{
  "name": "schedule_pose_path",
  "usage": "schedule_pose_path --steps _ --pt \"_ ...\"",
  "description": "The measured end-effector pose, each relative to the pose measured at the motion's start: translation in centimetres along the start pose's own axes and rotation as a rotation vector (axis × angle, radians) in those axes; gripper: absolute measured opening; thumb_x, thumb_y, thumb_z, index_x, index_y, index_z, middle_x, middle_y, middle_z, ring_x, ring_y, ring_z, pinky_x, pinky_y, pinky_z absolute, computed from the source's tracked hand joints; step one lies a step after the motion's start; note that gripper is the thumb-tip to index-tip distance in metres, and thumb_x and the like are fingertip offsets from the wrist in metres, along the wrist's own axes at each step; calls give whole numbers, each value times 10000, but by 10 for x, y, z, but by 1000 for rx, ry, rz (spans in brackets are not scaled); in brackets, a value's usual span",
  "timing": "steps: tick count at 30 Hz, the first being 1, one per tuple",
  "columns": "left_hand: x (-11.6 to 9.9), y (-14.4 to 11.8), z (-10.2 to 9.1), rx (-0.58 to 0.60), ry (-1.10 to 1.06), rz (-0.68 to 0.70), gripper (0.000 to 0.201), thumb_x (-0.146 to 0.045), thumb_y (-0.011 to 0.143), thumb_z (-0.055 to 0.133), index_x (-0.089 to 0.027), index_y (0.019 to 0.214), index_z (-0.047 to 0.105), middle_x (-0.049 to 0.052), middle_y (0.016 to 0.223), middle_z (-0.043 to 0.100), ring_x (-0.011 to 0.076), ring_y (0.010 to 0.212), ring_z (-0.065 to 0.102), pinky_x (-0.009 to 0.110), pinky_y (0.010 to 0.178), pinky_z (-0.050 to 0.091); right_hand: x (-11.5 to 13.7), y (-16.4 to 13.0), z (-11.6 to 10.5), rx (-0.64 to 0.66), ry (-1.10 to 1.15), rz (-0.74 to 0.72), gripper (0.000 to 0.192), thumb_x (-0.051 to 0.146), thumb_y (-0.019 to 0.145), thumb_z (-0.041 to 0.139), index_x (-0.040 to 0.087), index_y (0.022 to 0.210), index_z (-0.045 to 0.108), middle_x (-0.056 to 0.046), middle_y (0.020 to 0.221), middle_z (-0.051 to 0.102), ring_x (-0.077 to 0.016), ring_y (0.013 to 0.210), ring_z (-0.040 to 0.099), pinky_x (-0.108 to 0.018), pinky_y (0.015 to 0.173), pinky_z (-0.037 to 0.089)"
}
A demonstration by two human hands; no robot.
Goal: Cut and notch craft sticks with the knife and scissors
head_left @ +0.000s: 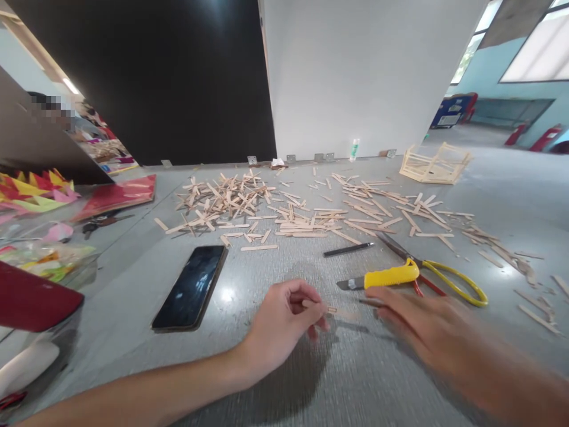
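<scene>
My left hand (288, 320) is closed in a pinch on a craft stick (335, 310), which points right and is blurred at its far end. A small dark mark shows on the stick. My right hand (413, 326), smeared by motion, is just to the right with its fingers together. At its fingertips is a thin dark piece (370, 302) that I cannot make out. Just beyond that hand lies a yellow-handled utility knife (391, 274). Scissors with yellow handles (453, 281) and a red-handled tool (431, 284) lie beside it. A black pen (349, 249) rests farther back.
Loose craft sticks (306, 222) are piled and scattered across the table (133, 362). A phone (190, 289) lies left of my hands. At the back stand a glue stick (354, 150) and a small stick frame (435, 166). Upright panels (355, 77) border the far side; a person sits beyond the left one.
</scene>
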State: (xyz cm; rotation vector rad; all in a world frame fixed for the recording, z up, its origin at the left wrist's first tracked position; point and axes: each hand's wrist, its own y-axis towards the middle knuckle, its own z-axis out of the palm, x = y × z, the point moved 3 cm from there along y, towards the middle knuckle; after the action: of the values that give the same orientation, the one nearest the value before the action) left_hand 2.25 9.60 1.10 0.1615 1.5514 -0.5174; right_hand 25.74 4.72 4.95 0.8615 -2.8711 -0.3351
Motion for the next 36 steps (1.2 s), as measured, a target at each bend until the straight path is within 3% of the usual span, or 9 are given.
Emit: schedule_pose_path --steps 3,6,10,15,25,32,36 --pt "8 0 2 32 49 -53 199 -335 852 722 -148 839 655 38 639 700 154 518 627 225 438 483 16 -5 10 46 -106 -158 587 -54 812 396 190 1332 517 -41 979 793 -203 652 762 -304 535 544" --pt "10 -2 2 51 129 -62 173 -296 910 671 -133 894 726 13 621 682 108 447 557 187 397 413 22 -7 17 -7 -227 -222 602 -70 719 425 145 1271 531 -41 885 774 -203 581 738 -311 507 537" --pt "3 -6 3 69 230 -48 170 -237 951 651 -146 861 763 -26 573 635 74 420 511 162 394 352 27 -9 24 -2 -233 -255 563 -54 756 456 120 1286 527 -43 862 749 -202 590 728 -317 523 559" --pt "-2 -9 7 102 291 -52 179 -209 974 627 -155 848 744 -45 546 613 82 425 538 170 431 391 27 -11 26 8 -206 -240 572 -71 758 448 99 1299 526 -64 878 748 -215 586 731 -336 511 585" --pt "3 -9 2 155 394 -51 231 -364 987 625 -186 862 703 -43 536 576 113 455 564 188 450 393 28 -13 23 -10 -262 -265 545 -63 809 396 72 1315 548 -83 896 767 -205 618 731 -320 530 556" --pt "7 -6 0 269 434 -65 295 -335 1011 522 -193 763 594 -15 638 616 117 433 594 181 384 398 41 -12 16 -70 -460 -357 441 -75 863 378 6 1196 654 -84 757 743 -231 583 696 -359 535 523" --pt "2 -4 1 332 469 -40 319 -309 1025 498 -193 734 562 -28 594 587 105 412 584 173 406 389 44 -11 18 4 -553 -334 439 -108 789 402 27 1074 707 -141 804 773 -250 594 707 -350 490 467"
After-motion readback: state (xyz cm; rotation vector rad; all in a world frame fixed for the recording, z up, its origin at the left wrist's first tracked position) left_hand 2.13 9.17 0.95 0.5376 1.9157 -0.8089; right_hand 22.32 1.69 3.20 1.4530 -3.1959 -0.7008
